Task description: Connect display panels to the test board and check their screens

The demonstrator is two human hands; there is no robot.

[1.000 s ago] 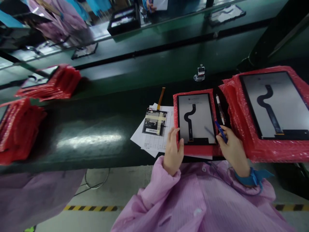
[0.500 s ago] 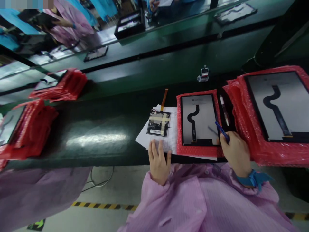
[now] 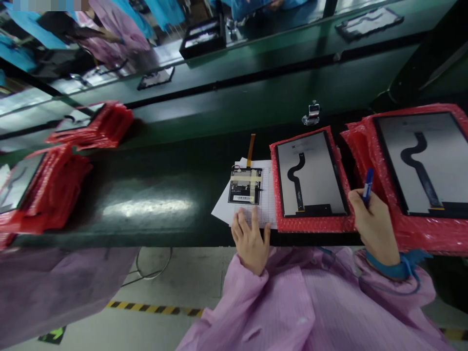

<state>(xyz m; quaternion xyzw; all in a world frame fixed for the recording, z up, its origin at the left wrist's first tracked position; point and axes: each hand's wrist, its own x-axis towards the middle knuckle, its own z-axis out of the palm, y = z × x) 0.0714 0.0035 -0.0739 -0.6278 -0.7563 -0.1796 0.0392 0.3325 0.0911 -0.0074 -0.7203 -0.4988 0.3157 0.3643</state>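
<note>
My left hand [image 3: 251, 239] lies with fingers spread on the printed paper sheets [image 3: 269, 195], just below a small black circuit module [image 3: 244, 186] with yellowish tape and an orange flex strip. Closed round a blue pen [image 3: 368, 185], my right hand [image 3: 375, 224] rests at the lower right corner of a red bubble-wrap sleeve [image 3: 314, 225]. On that sleeve lies a grey display panel [image 3: 318, 168] with a curved black ribbon cable. The panel and sleeve are slightly tilted on the bench.
To the right is a red bubble-wrap stack with a larger-looking panel [image 3: 435, 161] on top. More red stacks [image 3: 62, 190] stand at the left. A small metal fixture [image 3: 312, 113] is behind the panel. A person's pink sleeve [image 3: 62, 292] is at lower left.
My right hand has moved right with the pen, which now points more upright. The middle panel and its sleeve have turned slightly. The white pen beside them no longer shows.
</note>
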